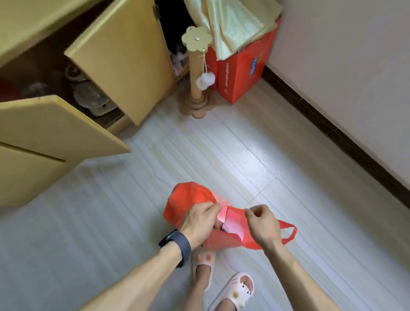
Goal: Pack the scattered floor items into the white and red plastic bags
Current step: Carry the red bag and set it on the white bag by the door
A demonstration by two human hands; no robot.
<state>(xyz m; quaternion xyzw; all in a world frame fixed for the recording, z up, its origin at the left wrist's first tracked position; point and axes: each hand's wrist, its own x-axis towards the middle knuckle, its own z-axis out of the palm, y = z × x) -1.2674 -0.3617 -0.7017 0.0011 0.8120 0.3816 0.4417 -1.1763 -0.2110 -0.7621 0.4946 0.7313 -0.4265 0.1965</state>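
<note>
Lower centre of the frame: a red plastic bag (189, 201), a pink packet (232, 224) in its mouth, spread open by the left hand (200, 221) and right hand (262, 226), each pinching the rim; probably thin, limp, slippery film, best gripped at rim or handle loop (290, 235).

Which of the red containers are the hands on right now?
The red plastic bag nearest the camera: left hand and right hand pinch its mouth. The red box stands untouched by the wall.
</note>
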